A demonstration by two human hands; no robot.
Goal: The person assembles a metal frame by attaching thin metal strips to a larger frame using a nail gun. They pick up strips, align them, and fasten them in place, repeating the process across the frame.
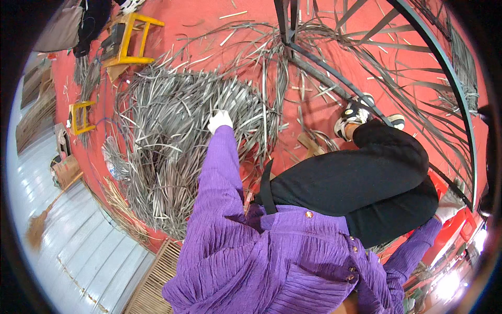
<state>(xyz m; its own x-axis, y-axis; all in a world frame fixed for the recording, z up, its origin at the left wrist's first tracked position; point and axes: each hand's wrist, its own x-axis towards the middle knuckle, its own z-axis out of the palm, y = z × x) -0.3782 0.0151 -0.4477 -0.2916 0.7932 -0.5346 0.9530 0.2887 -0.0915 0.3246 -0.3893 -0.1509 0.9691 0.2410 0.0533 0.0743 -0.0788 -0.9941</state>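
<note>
My left hand, in a white glove, reaches into a big heap of flat grey strips on the floor. Its fingers look curled in on strips at the heap's upper right part; exactly how many they hold is hidden. Far over at the right rim is my right hand, also in a pale glove, close to the lower bar of a black metal frame and beside a red plastic object. Its fingers are too small and distorted there to read. Long grey strips fan out across the frame.
Two yellow stools, one smaller, lie or stand left of the heap. A broom, a cardboard box and a slatted bamboo surface are at lower left. Loose strip scraps litter the red floor.
</note>
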